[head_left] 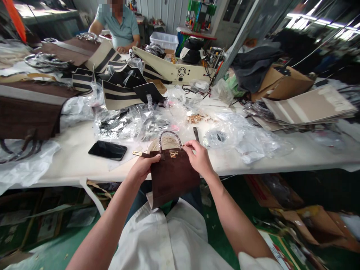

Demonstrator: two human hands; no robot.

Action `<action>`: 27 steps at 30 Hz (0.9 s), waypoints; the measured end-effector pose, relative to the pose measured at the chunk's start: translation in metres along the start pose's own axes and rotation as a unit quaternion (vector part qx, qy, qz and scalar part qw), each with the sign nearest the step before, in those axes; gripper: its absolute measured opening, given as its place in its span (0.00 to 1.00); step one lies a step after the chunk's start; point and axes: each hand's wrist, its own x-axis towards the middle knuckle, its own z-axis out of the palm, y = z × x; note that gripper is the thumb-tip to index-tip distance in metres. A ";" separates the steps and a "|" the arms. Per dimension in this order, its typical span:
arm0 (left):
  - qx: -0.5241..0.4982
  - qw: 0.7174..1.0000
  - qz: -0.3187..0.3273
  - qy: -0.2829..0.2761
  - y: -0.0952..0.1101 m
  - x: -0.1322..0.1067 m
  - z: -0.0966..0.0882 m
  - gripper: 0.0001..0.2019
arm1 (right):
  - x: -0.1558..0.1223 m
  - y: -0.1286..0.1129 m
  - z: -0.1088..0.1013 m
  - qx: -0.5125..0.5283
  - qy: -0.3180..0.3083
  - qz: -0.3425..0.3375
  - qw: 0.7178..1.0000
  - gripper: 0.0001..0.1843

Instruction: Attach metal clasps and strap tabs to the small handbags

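A small dark brown handbag (173, 176) with a gold clasp and a curved handle is held over the table's front edge. My left hand (144, 167) grips its left side, thumb on the front near a gold-tipped strap. My right hand (198, 156) pinches the bag's top right edge by the clasp, fingers closed on it.
A black phone (107, 150) lies on the white table (73, 165) left of the bag. Clear plastic bags (239, 138), gold fittings (195, 118), striped bag panels (120, 95) and a cream machine (174, 69) crowd the middle. Another person (119, 24) sits at the far side. Cardboard boxes (309, 221) lie on the floor.
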 end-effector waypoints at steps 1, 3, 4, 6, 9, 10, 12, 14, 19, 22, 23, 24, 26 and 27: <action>-0.001 1.000 0.005 0.005 0.000 -0.001 0.002 0.33 | 0.005 0.000 0.002 -0.002 -0.021 0.004 1.000 0.10; -0.005 1.000 0.022 0.017 0.000 -0.005 0.006 0.33 | 0.014 0.000 0.001 0.010 -0.059 0.028 0.998 0.09; -0.008 0.999 0.036 0.022 -0.001 -0.007 0.007 0.33 | 0.019 0.001 -0.002 0.024 -0.080 0.042 0.996 0.09; -0.015 0.997 0.067 0.032 -0.002 -0.011 0.011 0.32 | 0.028 0.003 -0.012 0.059 -0.142 0.078 0.985 0.10; -0.019 0.995 0.092 0.043 -0.004 -0.014 0.015 0.32 | 0.040 0.007 -0.031 0.071 -0.291 0.152 0.942 0.10; -0.020 0.994 0.094 0.044 -0.005 -0.015 0.016 0.33 | 0.041 0.009 -0.034 0.065 -0.320 0.173 0.929 0.10; -0.021 0.994 0.100 0.044 -0.008 -0.015 0.017 0.34 | 0.037 0.010 -0.036 0.057 -0.306 0.201 0.929 0.10; -0.020 0.994 0.104 0.042 -0.011 -0.015 0.016 0.34 | 0.025 0.012 -0.029 0.059 -0.206 0.211 0.954 0.10; -0.010 0.996 0.089 0.024 -0.015 -0.015 0.011 0.29 | -0.014 0.020 -0.009 0.065 0.009 0.179 0.982 0.15; -0.007 0.996 0.089 0.022 -0.013 -0.016 0.012 0.29 | -0.024 0.026 -0.010 0.024 0.045 0.147 0.988 0.17; -0.007 0.996 0.091 0.025 -0.013 -0.016 0.012 0.29 | -0.024 0.028 -0.012 0.007 0.047 0.134 0.990 0.16; -0.006 0.995 0.092 0.028 -0.012 -0.016 0.013 0.29 | -0.024 0.029 -0.014 -0.006 0.046 0.124 0.991 0.14; -0.004 0.995 0.095 0.032 -0.013 -0.016 0.015 0.28 | -0.022 0.028 -0.018 -0.020 0.038 0.110 0.993 0.12; -0.003 0.995 0.097 0.033 -0.014 -0.016 0.015 0.27 | -0.020 0.027 -0.019 -0.022 0.034 0.105 0.994 0.11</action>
